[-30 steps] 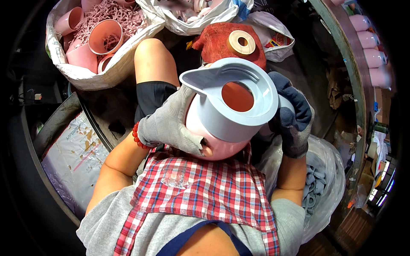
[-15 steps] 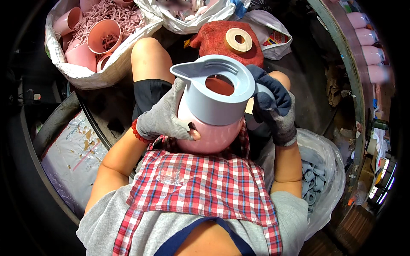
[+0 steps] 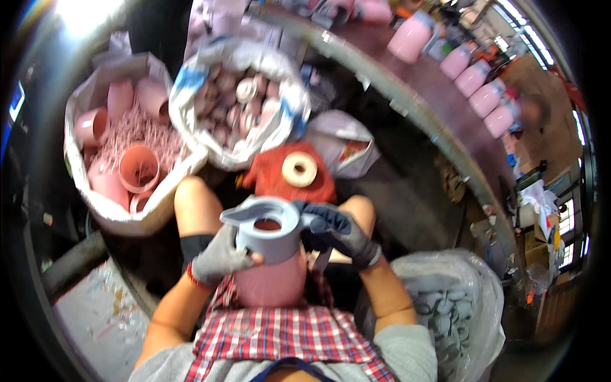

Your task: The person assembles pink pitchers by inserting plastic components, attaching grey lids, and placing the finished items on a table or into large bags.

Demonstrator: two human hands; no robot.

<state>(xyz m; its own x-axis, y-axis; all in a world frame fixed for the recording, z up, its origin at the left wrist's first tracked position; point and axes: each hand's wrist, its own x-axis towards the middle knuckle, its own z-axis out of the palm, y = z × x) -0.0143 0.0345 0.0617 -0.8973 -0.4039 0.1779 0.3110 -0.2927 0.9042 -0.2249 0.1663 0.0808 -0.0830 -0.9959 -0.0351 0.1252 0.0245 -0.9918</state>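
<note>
A pink jug (image 3: 272, 284) with a grey-blue spouted top (image 3: 270, 247) stands upright in my lap, against the checked apron. Through the round opening in its top I see a reddish inside. My left hand (image 3: 221, 258), in a grey knitted glove, is closed on the jug's left side, just under the spout. At the other side, my right hand (image 3: 344, 237), gloved in grey with a dark blue palm, has its fingers around the jug's handle. Part of the handle and the jug's lower end are hidden.
A white sack (image 3: 124, 219) at left holds pink cups and shavings; another sack (image 3: 238, 156) holds small pink parts. A pale ring (image 3: 299, 169) lies on a red bundle (image 3: 273, 181). At right, a clear bag (image 3: 487, 299) contains grey parts. Pink jugs (image 3: 410, 38) line a curved table (image 3: 407, 95).
My view has tipped up and swung, so the jug and lap sit lower and more of the sacks and table shows. Both hands still hold the jug.
</note>
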